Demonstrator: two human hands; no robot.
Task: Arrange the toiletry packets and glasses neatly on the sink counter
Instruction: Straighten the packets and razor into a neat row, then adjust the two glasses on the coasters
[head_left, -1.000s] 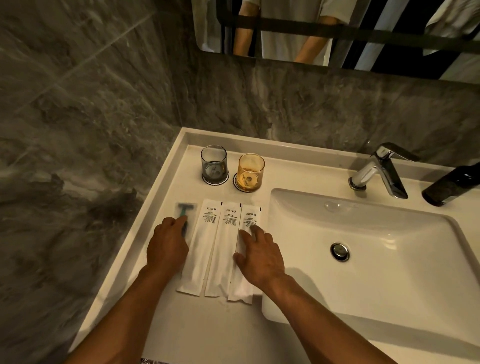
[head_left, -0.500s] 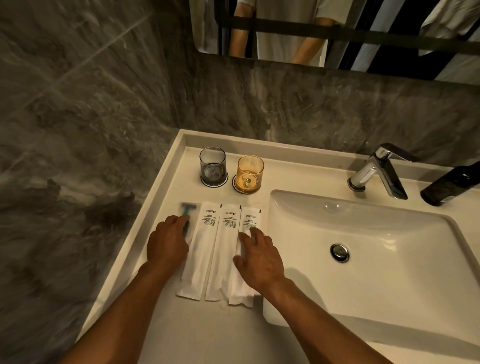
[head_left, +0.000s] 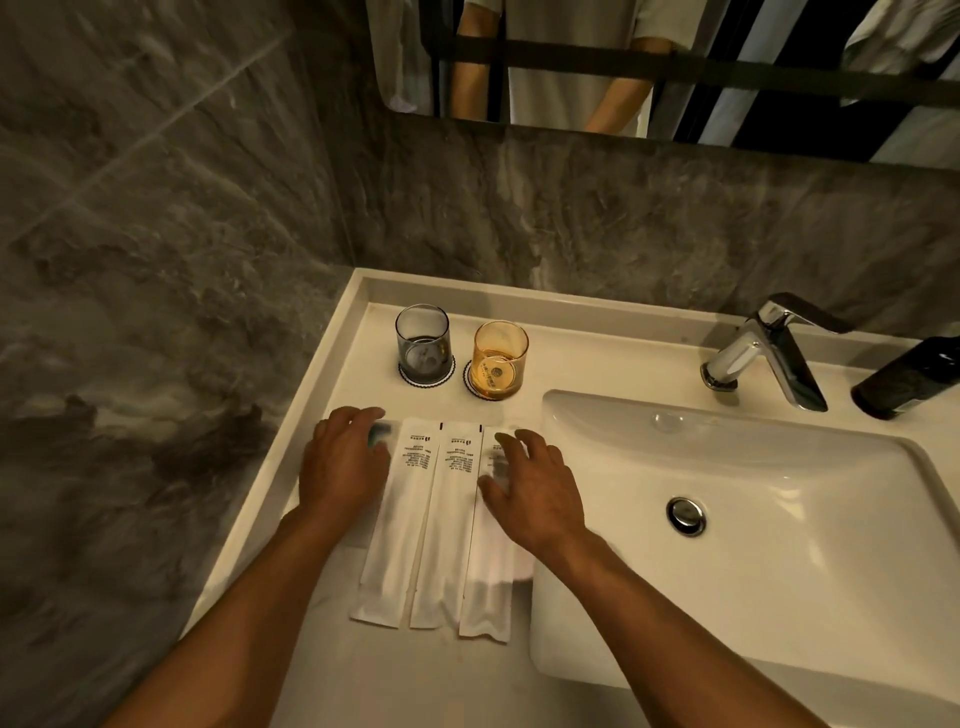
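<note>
Three long white toiletry packets lie side by side on the white counter (head_left: 363, 675): the left packet (head_left: 400, 519), the middle packet (head_left: 447, 519) and the right packet (head_left: 485, 587). A clear packet with a teal razor (head_left: 382, 434) lies to their left, mostly hidden under my left hand (head_left: 343, 467), which rests flat on it. My right hand (head_left: 535, 488) lies flat on the right packet with its fingers spread. Behind the packets, a grey glass (head_left: 422, 345) and an amber glass (head_left: 500, 358) stand upright on round coasters.
The sink basin (head_left: 779, 519) starts right beside the right packet. A chrome faucet (head_left: 763, 348) and a dark bottle (head_left: 909, 376) stand at the back right. A marble wall (head_left: 156, 312) borders the counter on the left, and a mirror (head_left: 571, 62) hangs above.
Both hands have slid a little away from me along the packets. My left hand now covers most of the razor's head.
</note>
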